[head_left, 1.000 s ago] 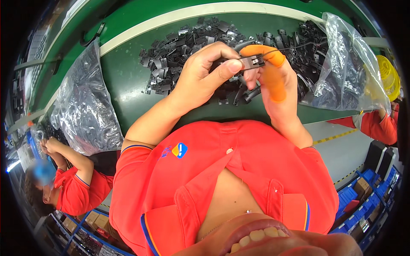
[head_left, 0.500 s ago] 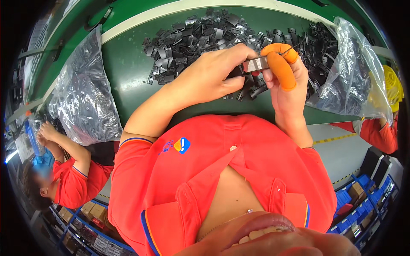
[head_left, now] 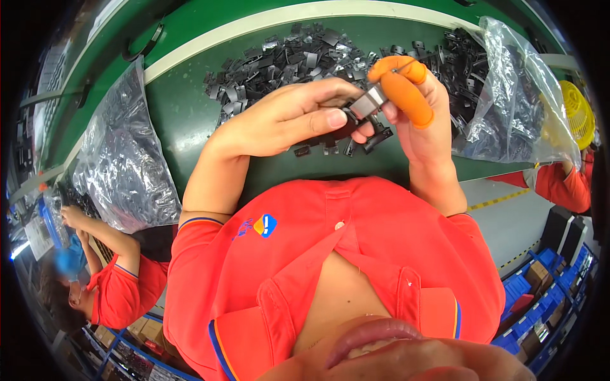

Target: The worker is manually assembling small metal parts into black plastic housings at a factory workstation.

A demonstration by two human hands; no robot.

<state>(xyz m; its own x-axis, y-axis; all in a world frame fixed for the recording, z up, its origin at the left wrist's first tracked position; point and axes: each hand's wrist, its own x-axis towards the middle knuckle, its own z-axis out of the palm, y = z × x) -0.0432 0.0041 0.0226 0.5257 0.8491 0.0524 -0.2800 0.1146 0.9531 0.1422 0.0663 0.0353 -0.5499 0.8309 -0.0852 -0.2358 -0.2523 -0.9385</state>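
My left hand [head_left: 279,120] closes its thumb and fingers on a small black plastic part [head_left: 346,126], most of it hidden. A grey, shiny rectangular piece [head_left: 367,103] lies against this part, between my two hands. Orange finger cots cover the thumb and forefinger of my right hand [head_left: 422,108]. Those two fingertips are pinched together beside the grey piece, with a thin dark stick-like piece [head_left: 396,70] showing between them; its kind cannot be made out. Beyond my hands, a wide heap of small black plastic parts [head_left: 311,60] covers the green table [head_left: 178,95].
Clear plastic bags stand at both sides, a full left bag [head_left: 127,152] and a right bag [head_left: 508,101]. A yellow basket [head_left: 575,114] is at far right. Co-workers in red, one at left [head_left: 127,286] and one at right [head_left: 565,184], are nearby. Shelves with blue bins [head_left: 521,317] stand behind.
My left wrist has turned, so the thumb now lies on top of the black part. The grey piece has tilted and moved slightly left and down. My right hand has shifted slightly left.
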